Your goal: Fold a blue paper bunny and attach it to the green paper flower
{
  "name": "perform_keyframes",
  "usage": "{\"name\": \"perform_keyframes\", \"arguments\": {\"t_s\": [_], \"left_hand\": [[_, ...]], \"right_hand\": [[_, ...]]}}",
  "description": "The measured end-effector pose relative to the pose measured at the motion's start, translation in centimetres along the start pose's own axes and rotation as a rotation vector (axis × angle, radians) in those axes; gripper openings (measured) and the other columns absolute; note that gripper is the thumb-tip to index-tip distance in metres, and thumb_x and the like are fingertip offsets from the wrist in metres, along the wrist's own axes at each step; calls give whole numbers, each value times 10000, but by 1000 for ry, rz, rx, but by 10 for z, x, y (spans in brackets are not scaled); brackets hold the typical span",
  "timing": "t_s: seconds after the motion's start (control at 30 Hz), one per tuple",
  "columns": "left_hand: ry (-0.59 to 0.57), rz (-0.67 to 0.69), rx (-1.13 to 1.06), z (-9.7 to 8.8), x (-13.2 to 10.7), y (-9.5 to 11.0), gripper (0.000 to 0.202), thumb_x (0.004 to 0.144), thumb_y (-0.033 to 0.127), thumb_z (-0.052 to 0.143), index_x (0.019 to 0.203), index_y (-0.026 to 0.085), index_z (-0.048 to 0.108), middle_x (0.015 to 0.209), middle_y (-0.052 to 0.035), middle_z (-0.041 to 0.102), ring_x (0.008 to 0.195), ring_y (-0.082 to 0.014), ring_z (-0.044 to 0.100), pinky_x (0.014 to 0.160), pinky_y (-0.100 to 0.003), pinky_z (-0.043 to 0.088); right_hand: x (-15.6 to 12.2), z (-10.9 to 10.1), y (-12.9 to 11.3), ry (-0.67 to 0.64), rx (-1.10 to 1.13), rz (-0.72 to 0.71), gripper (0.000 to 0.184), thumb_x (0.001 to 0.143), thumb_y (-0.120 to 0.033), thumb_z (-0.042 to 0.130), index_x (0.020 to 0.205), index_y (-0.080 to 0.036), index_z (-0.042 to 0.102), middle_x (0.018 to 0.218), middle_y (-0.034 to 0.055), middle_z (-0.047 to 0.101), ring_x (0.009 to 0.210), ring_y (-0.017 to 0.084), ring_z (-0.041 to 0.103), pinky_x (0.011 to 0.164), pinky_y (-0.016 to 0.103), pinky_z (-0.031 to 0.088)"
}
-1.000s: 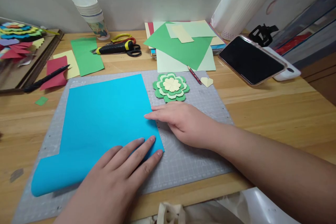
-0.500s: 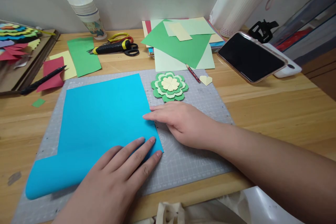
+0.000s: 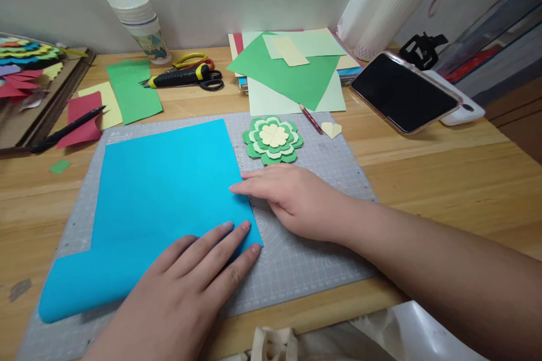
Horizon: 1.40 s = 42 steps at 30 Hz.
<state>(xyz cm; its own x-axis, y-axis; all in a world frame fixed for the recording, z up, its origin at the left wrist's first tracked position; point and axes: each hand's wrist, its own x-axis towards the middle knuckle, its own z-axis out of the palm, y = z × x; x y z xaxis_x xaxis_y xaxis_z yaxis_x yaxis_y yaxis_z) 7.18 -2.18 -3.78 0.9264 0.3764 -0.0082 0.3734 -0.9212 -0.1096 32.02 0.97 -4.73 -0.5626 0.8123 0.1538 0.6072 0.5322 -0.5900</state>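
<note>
Head view: both hands flat on blue paper, nothing gripped

Nearest: a pale bag [image 3: 296, 344] hangs off the front edge of the table [image 3: 444, 175].

Left hand [image 3: 190, 287] lies palm down with the fingers spread and straight. It grips nothing. It presses on the near right corner of the blue paper [image 3: 165, 180], fingertips right at that corner.

Right hand [image 3: 292, 197] is also open and flat, palm down, holding nothing. The index fingertip touches the paper's right edge about halfway up; the rest of the hand rests on the cutting mat [image 3: 305, 259].

The paper lies on the mat and covers most of its left half. Its near left end bulges in a soft roll that overhangs the mat's left side.

Beyond the right hand, a layered green and cream paper flower [image 3: 273, 140] sits on the mat, just beside the paper's far right corner. A pencil [image 3: 312, 119] and a small cream heart [image 3: 332, 130] lie right of it.

Further back:
- a stack of green sheets [image 3: 292, 70], centre
- a phone [image 3: 402, 93], propped up with the screen dark, right
- scissors [image 3: 186, 76] beside a green strip [image 3: 133, 90], left of centre
- red paper [image 3: 84, 118] with a black pen [image 3: 68, 130] across it, far left
- a tray [image 3: 25, 101] of coloured cutouts at the left edge
- a stack of cups [image 3: 141, 28] against the wall
</note>
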Motion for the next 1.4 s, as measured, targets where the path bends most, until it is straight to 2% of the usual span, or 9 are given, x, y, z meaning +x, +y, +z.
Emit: {"name": "perform_keyframes", "arguments": {"t_s": [0.2, 0.37, 0.53, 0.63, 0.83, 1.1, 1.4], "left_hand": [[13, -10, 4, 3, 4, -1, 735, 735, 92, 416, 1434, 315, 368, 1496, 60, 397, 1311, -195, 414, 960, -381, 329], [25, -14, -6, 0, 6, 1, 710, 726, 95, 422, 1403, 308, 421, 1464, 57, 448, 1310, -183, 406, 967, -376, 298], [54, -53, -68, -4, 11, 4, 599, 757, 97, 420, 1311, 297, 529, 1404, 56, 524, 1248, -177, 470, 960, -356, 312], [77, -81, -90, -4, 14, 4, 569, 763, 93, 412, 1269, 308, 562, 1375, 70, 553, 1213, -172, 499, 943, -347, 329], [40, -37, -74, -1, 13, 2, 641, 746, 71, 429, 1360, 248, 480, 1420, 39, 508, 1219, -209, 495, 936, -375, 338], [9, -32, -68, -1, 10, 3, 645, 759, 90, 439, 1383, 256, 451, 1453, 45, 465, 1243, -220, 477, 942, -387, 342], [3, -39, -49, 0, 9, 2, 643, 778, 111, 444, 1399, 277, 424, 1480, 41, 426, 1262, -213, 471, 938, -394, 379]], "right_hand": [[0, 0, -1, 2, -2, -6, 469, 840, 0, 412, 1242, -144, 606, 1270, 78, 641, 1233, 232, 544, 1031, 429, 414], [0, -3, 3, -48, -16, -83, 478, 817, 21, 403, 1221, -117, 618, 1282, 91, 631, 1247, 219, 532, 1054, 403, 400], [-2, -10, 7, -119, -51, -119, 486, 804, 47, 414, 1175, -162, 649, 1333, 83, 593, 1282, 187, 497, 1062, 353, 400], [-3, -13, 8, -141, -62, -135, 435, 827, 32, 443, 1130, -170, 682, 1343, 93, 583, 1279, 210, 502, 1050, 360, 416], [-1, -13, 6, -185, -135, -156, 400, 837, 14, 459, 1124, -144, 688, 1355, 129, 565, 1276, 256, 501, 1039, 406, 427], [0, -14, 4, -188, -152, -158, 384, 851, -2, 452, 1117, -133, 695, 1341, 135, 575, 1246, 273, 529, 1026, 419, 440], [1, -11, 8, -162, -101, -138, 445, 829, 31, 433, 1206, -94, 635, 1332, 111, 589, 1283, 218, 496, 1063, 349, 411]]}}
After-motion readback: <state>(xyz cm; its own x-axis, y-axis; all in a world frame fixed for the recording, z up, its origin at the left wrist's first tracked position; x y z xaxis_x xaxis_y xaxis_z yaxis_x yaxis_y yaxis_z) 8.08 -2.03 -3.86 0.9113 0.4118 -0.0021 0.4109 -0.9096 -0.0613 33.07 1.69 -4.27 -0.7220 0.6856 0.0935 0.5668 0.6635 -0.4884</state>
